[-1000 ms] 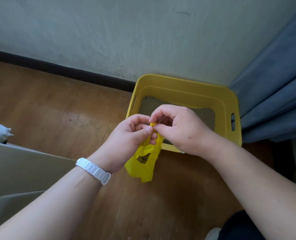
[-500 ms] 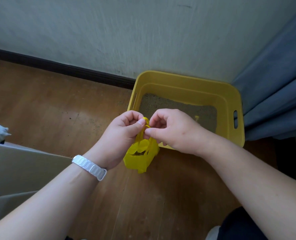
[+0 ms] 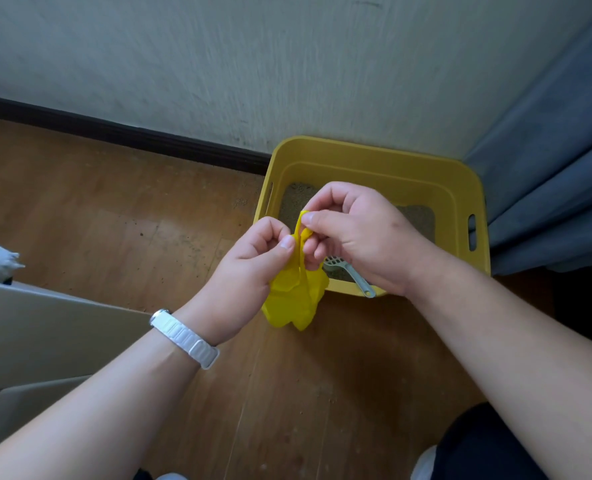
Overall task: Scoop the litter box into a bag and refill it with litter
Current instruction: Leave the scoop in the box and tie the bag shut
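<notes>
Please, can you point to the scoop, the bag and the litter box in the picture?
scoop (image 3: 349, 274): head view, on its grey handle.
bag (image 3: 292, 299): head view, on the bunched yellow body below the hands.
litter box (image 3: 374, 157): head view, on the far rim.

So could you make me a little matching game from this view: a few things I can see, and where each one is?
Things:
1. yellow bag
2. scoop
3. white watch band
4. blue curtain

Places:
A. on the left wrist
B. lying in the litter box, handle on its near rim
C. pinched between the left hand and the right hand
D. hanging to the right of the litter box

Pairs: 1-C, 2-B, 3-A, 4-D
</notes>
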Action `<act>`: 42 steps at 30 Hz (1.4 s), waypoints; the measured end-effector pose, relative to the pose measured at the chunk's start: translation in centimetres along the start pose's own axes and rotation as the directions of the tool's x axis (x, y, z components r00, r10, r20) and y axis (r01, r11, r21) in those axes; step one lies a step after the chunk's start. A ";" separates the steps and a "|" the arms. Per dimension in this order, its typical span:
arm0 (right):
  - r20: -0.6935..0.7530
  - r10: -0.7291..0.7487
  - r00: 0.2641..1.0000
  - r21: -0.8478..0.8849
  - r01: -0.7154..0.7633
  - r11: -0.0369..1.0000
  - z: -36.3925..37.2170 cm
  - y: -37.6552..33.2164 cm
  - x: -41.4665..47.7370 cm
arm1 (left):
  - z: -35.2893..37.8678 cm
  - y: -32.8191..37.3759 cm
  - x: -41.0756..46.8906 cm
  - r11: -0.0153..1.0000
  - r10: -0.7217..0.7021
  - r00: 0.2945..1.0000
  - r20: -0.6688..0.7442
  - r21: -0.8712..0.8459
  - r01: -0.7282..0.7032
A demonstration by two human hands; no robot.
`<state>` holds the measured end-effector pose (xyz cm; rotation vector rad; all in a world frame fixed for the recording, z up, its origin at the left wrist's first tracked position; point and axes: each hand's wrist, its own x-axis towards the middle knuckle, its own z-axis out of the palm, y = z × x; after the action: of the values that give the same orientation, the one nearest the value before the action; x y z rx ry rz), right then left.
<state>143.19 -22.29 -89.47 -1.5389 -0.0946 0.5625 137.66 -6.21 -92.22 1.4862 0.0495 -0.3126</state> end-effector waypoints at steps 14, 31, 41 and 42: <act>0.168 0.291 0.942 -0.058 -0.285 0.957 -0.1 0.8 0.3 | 0.5 1.6 -0.8 0.921 0.231 0.970 -0.072 0.337 -0.194; 0.072 0.215 0.974 -0.206 -0.197 0.959 -0.9 0.2 -0.1 | 0.2 1.8 -0.7 0.960 0.096 0.959 -0.265 0.278 -0.019; 0.148 -0.157 0.977 -0.617 0.215 0.757 0.0 1.4 -1.2 | 0.4 2.0 -0.4 0.996 -0.060 0.945 -0.322 -0.084 0.035; 0.146 -0.187 0.972 -0.625 0.237 0.744 0.1 1.6 -1.1 | 0.4 1.9 -0.4 0.994 -0.067 0.945 -0.320 -0.104 0.035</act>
<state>141.72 -22.75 -90.65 -2.1391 -0.5671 0.4181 137.71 -6.41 -90.23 1.4286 0.3620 -0.1029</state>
